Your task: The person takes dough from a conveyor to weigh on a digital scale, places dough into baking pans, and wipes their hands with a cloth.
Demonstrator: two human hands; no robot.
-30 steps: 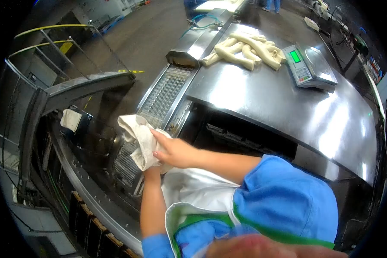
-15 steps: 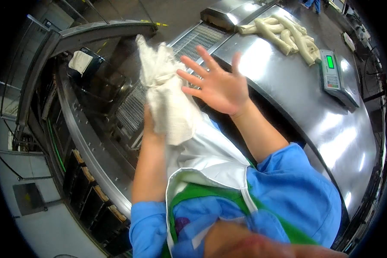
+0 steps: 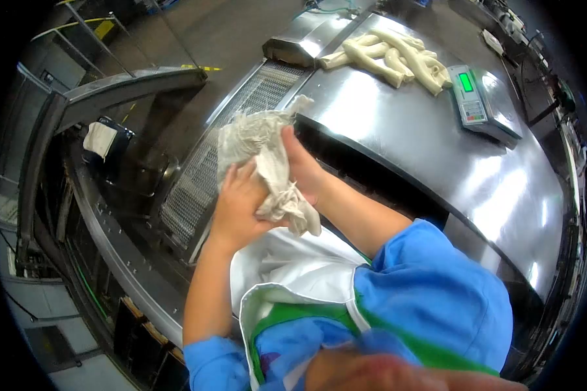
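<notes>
A crumpled off-white cloth (image 3: pixel 274 156) with frayed edges is bunched between my two hands, in front of my white apron. My left hand (image 3: pixel 240 203) lies over its near left side, fingers bent against the fabric. On the other side my right hand (image 3: pixel 303 171) grips the cloth; its thumb points up along the edge and the other fingers are mostly hidden. Behind the cloth runs a metal mesh conveyor belt (image 3: pixel 192 189).
Long pale rolls, like dough, lie piled (image 3: pixel 391 58) on the shiny steel table (image 3: pixel 430 143) at the right. Beside them stands a digital scale (image 3: pixel 479 107) with a green display. Another light cloth (image 3: pixel 100 139) hangs at the left. A curved metal rail (image 3: pixel 114 251) borders the conveyor.
My right hand, spread and apart from the cloth before, has come down onto it. The cloth is now bunched differently, with my left hand over it. The view has shifted slightly.
</notes>
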